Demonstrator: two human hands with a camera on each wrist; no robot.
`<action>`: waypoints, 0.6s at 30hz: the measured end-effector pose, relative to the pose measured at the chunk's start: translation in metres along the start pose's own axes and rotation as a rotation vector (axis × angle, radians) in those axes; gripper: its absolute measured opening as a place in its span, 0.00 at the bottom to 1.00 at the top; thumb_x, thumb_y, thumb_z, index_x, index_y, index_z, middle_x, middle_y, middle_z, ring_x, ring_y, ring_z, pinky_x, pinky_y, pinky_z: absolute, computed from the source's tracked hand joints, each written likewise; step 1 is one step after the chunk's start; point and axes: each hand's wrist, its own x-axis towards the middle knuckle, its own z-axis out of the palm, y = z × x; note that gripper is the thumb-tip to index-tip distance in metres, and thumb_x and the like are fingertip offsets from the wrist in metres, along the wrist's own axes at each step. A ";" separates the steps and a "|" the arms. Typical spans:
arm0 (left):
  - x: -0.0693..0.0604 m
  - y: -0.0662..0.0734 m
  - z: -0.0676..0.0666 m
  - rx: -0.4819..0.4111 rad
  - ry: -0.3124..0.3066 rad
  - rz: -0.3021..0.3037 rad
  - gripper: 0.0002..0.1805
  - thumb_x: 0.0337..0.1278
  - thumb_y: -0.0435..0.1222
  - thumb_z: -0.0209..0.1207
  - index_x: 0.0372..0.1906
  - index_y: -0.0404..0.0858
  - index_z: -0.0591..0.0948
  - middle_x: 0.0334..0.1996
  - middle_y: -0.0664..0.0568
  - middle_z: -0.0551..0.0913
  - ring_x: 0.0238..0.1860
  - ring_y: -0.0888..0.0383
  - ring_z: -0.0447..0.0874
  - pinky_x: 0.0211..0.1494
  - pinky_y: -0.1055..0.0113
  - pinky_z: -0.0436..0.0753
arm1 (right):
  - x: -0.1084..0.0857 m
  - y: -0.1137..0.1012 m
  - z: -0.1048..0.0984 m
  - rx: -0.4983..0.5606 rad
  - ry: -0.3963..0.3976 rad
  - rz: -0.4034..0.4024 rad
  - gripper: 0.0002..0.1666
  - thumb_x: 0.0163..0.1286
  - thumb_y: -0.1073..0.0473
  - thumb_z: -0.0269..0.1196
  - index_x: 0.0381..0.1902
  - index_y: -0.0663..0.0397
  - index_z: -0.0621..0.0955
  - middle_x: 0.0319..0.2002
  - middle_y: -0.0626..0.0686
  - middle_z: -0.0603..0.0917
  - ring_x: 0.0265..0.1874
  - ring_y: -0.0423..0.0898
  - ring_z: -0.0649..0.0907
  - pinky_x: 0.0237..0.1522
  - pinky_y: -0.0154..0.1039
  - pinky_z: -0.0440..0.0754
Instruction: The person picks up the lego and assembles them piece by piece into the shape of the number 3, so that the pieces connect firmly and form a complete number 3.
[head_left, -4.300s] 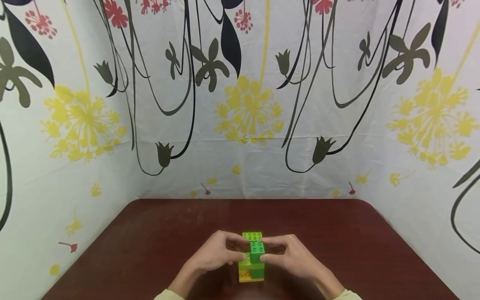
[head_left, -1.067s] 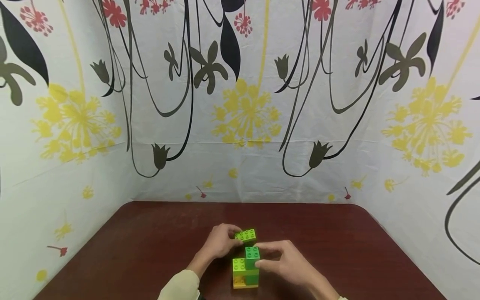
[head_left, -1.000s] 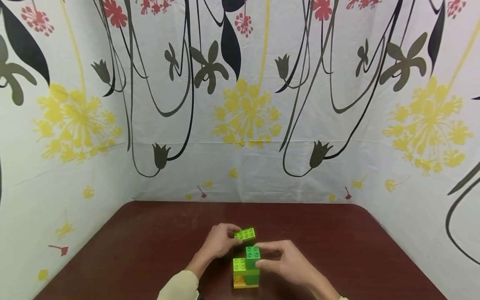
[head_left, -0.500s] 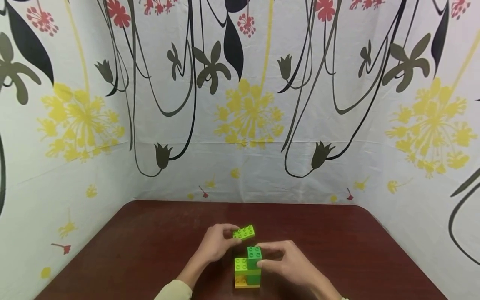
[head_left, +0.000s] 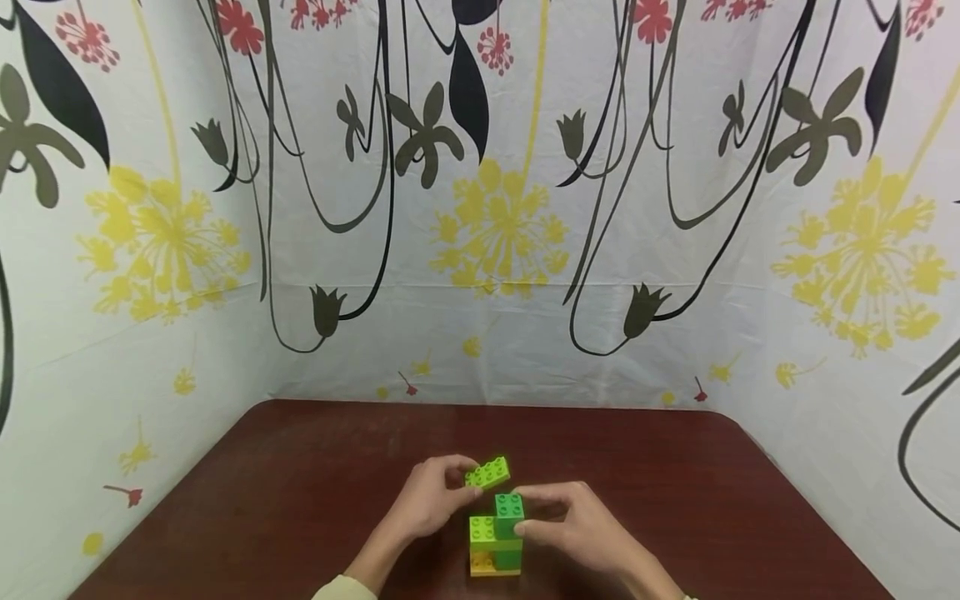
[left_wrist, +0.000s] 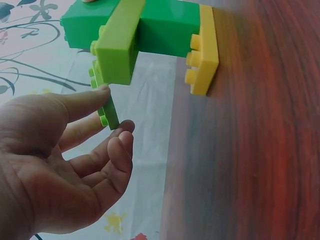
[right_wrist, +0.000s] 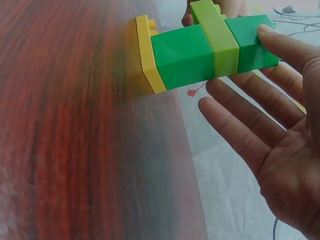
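Note:
A small stack of toy building bricks stands on the table. It has a yellow plate (head_left: 487,572) at the bottom, a dark green brick (right_wrist: 184,56) on it, a lime brick (head_left: 482,532) across that, and another dark green brick (head_left: 508,515) on top. My right hand (head_left: 581,525) pinches this top brick between thumb and fingers; in the right wrist view its lower fingers spread out below. Behind the stack, my left hand (head_left: 429,497) pinches a studded lime brick (head_left: 487,472) by its left end, tilted. The left wrist view shows the held brick (left_wrist: 111,114) partly hidden by thumb and stack.
The dark reddish-brown table (head_left: 300,483) spreads out around the stack. White floral cloth (head_left: 480,333) hangs at the back and both sides, close behind the table's far edge.
At first both hands were at the top dark green brick. My left hand then went to the lime brick behind and gripped it; the brick has since tilted and shifted slightly. My right hand stayed.

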 end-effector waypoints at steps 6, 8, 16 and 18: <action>-0.003 0.006 -0.004 -0.015 -0.019 0.024 0.19 0.67 0.41 0.70 0.58 0.39 0.86 0.46 0.49 0.88 0.46 0.52 0.86 0.42 0.54 0.84 | 0.000 0.000 0.000 0.007 0.001 -0.003 0.23 0.71 0.50 0.72 0.62 0.46 0.87 0.56 0.53 0.90 0.52 0.40 0.90 0.48 0.33 0.87; -0.005 0.009 -0.005 -0.015 -0.030 0.026 0.19 0.67 0.41 0.70 0.58 0.38 0.85 0.46 0.48 0.88 0.46 0.52 0.86 0.43 0.54 0.84 | 0.000 0.000 0.000 0.007 0.000 -0.012 0.23 0.71 0.50 0.72 0.62 0.47 0.87 0.56 0.53 0.91 0.51 0.41 0.90 0.48 0.34 0.87; -0.011 0.017 -0.016 0.000 -0.082 0.030 0.21 0.67 0.43 0.70 0.60 0.39 0.85 0.44 0.50 0.87 0.44 0.54 0.84 0.41 0.56 0.82 | 0.000 0.000 0.001 -0.016 0.012 -0.017 0.23 0.71 0.49 0.73 0.62 0.47 0.87 0.57 0.53 0.90 0.53 0.41 0.89 0.48 0.34 0.87; -0.013 0.020 -0.019 -0.001 -0.100 0.042 0.21 0.67 0.43 0.70 0.60 0.39 0.85 0.43 0.50 0.87 0.44 0.53 0.84 0.40 0.56 0.82 | 0.000 0.000 0.001 -0.020 0.013 -0.016 0.24 0.71 0.49 0.73 0.62 0.47 0.87 0.57 0.53 0.90 0.52 0.41 0.89 0.49 0.34 0.87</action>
